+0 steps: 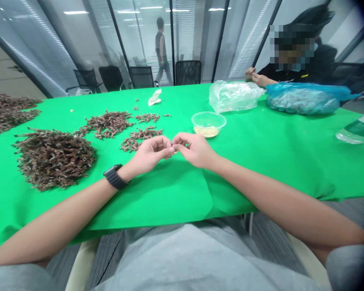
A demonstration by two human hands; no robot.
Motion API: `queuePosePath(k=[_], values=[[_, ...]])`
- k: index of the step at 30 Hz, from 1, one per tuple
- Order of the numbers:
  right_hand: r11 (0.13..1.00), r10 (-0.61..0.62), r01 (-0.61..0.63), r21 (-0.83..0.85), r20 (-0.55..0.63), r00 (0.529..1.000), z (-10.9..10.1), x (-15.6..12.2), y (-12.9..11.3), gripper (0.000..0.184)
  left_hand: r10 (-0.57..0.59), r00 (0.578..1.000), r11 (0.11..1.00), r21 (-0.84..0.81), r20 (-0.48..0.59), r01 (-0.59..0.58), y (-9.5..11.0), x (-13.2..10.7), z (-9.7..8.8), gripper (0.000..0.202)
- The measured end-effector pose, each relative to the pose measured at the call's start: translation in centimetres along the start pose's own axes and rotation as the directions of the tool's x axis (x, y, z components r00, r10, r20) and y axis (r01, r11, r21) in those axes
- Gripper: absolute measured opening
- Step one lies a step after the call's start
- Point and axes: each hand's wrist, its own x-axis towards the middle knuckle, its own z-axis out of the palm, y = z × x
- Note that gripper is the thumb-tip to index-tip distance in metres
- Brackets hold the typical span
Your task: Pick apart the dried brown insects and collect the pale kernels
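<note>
Fingertips (171, 148) of both hands meet in a tight pinch above the middle of the table, pressed together around a tiny pale bit (176, 152), too small to make out clearly. The left hand (150, 153), with a black watch (114, 176) on its wrist, and the right hand (195, 150) both curl inward; neither is spread. The bit sits between the two sets of fingertips, above a green cloth (182, 194). It looks very light and possibly fragile, so the extreme tips seem the place to hold it, with gentle pressure.

Just beyond the hands stands a clear bowl (208, 120) holding pale grains (206, 131). To the left lie tangled heaps of brown sprigs (53, 159), which look dry, stiff and brittle. Across the table, a co-worker's hands (252, 75) work near a clear plastic bag (233, 96) and a full blue bag (303, 101). A plastic bottle (354, 131) lies at the right edge.
</note>
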Motion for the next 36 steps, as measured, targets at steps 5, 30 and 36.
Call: queuePosePath(k=[5, 30, 36], values=[[1.0, -0.003, 0.003, 0.005, 0.039, 0.999, 0.1, 0.0, -0.3, 0.013, 0.024, 1.0, 0.997, 0.076, 0.018, -0.025, -0.3, 0.0, -0.2, 0.031], [0.819, -0.034, 0.137, -0.557, 0.191, 0.981, 0.0, -0.2, 0.5, 0.026, -0.322, 0.927, 0.87, -0.325, 0.194, 0.37, 0.0, -0.2, 0.1, 0.026], [0.721, -0.001, 0.157, -0.675, 0.226, 0.974, 0.1, -0.4, 0.0, 0.023, -0.325, 0.921, 0.85, -0.36, 0.216, 0.385, 0.2, -0.3, 0.2, 0.026]])
